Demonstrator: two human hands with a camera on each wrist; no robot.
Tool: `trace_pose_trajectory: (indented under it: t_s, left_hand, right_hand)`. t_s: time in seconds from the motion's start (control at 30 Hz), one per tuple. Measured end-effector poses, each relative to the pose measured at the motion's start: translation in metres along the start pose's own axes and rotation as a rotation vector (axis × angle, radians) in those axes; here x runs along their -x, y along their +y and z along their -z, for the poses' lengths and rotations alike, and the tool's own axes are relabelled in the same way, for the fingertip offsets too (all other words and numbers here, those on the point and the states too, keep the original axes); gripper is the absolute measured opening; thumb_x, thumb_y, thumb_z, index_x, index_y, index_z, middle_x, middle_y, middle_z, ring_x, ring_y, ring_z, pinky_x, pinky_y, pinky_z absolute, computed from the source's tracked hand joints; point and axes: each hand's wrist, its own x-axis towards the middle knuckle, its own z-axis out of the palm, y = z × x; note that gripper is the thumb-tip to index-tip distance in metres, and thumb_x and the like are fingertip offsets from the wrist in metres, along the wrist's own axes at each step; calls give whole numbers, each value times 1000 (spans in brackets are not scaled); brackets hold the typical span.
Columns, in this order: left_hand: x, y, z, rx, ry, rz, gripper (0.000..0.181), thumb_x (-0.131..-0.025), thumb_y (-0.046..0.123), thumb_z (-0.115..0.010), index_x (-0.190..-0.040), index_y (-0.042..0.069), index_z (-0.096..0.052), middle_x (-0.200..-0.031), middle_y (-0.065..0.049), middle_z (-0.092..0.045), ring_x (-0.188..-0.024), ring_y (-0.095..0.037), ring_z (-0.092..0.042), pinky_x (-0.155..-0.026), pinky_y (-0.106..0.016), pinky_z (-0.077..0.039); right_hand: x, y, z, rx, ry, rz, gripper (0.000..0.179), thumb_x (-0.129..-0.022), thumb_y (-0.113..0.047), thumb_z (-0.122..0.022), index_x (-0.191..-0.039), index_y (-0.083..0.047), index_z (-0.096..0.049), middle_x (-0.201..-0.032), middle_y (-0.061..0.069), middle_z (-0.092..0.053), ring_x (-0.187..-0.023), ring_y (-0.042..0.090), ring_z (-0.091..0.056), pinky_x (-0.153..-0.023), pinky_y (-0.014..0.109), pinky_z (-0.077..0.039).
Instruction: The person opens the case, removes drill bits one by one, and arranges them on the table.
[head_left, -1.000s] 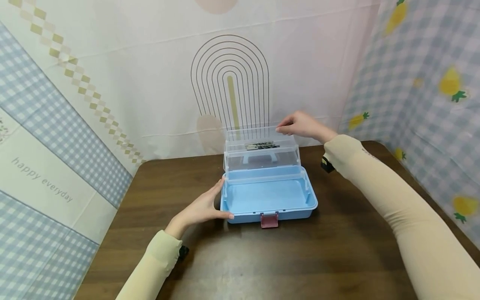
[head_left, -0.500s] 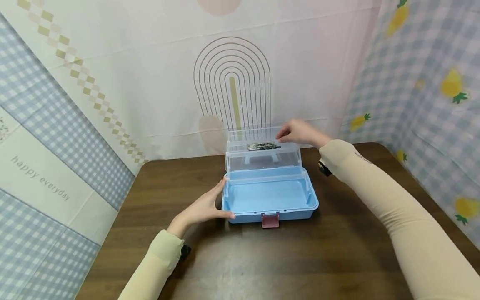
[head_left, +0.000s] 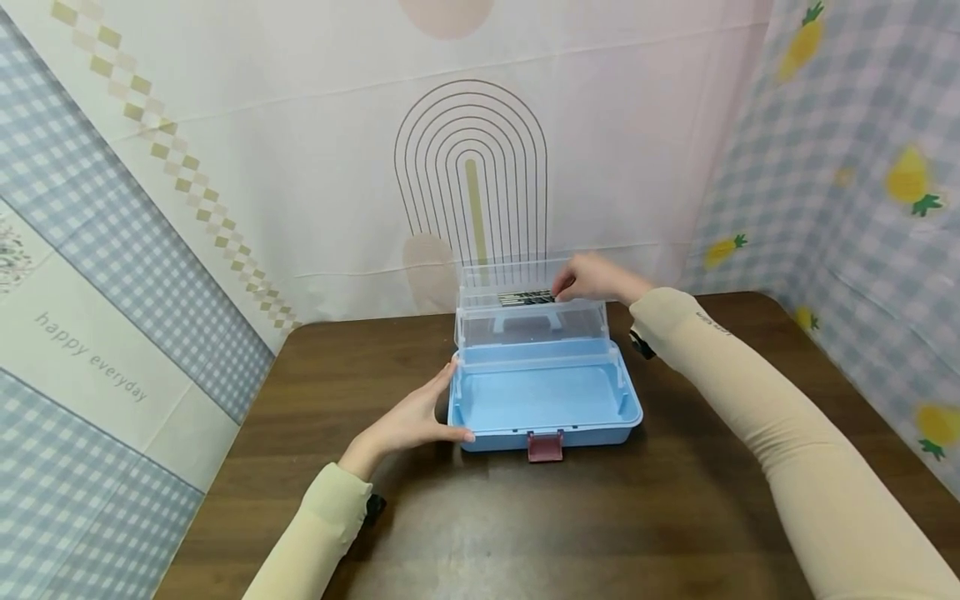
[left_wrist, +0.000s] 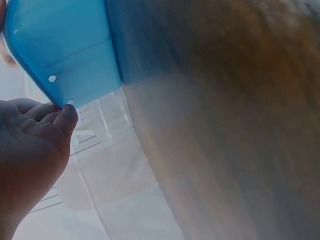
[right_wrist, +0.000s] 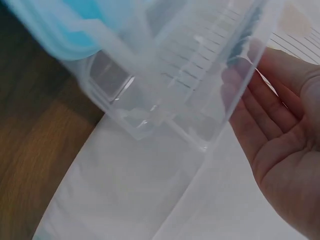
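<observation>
A light blue toolbox [head_left: 540, 400] stands on the table with its lower compartment uncovered. Above it rise clear plastic trays [head_left: 558, 321], and several dark, slim drill bits [head_left: 523, 297] lie in the upper one. My left hand [head_left: 412, 421] grips the box's left end, thumb at the front corner and fingers along the side. My right hand [head_left: 596, 277] reaches into the upper tray, its thumb and fingers around the right ends of the bits. In the right wrist view the right hand's fingertips [right_wrist: 235, 80] show blurred through the clear wall.
A maroon latch [head_left: 545, 447] hangs at the box's front. The brown wooden table [head_left: 585, 525] extends around the box. Behind it hangs a patterned cloth [head_left: 337, 167], close to the raised trays, with another checked cloth [head_left: 847, 250] at the right.
My right hand has moved down from the top edge of the clear plastic to the drill bits and now covers their right ends. My left hand keeps its place on the box.
</observation>
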Motion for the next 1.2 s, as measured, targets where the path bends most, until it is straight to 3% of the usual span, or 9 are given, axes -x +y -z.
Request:
trace_pose_trajectory:
  t_s: [0.6,1.2]
  left_hand:
    - [-1,0,1,-8,6,-2,125,-76,63,-80,-163,29,2,-167,10,1,-151,-14,-13,-118,-47,-25]
    - [0,-2,0,3,5,18,124,-76,61,-81,-163,29,2,-167,9,1,-152,-16,-13,-119,-48,-24]
  right_hand:
    - [-3,-6,2,53,-14,-28,11,-93,-4,-71,-101,-3,-79,-99,10,-75,-93,26,-69,-87,43,-55]
    - [-8,5,-6,20,2,16,13,-94,-4,-68,-103,1,-78,-99,12,-75,-92,27,-69,-85,43,-55]
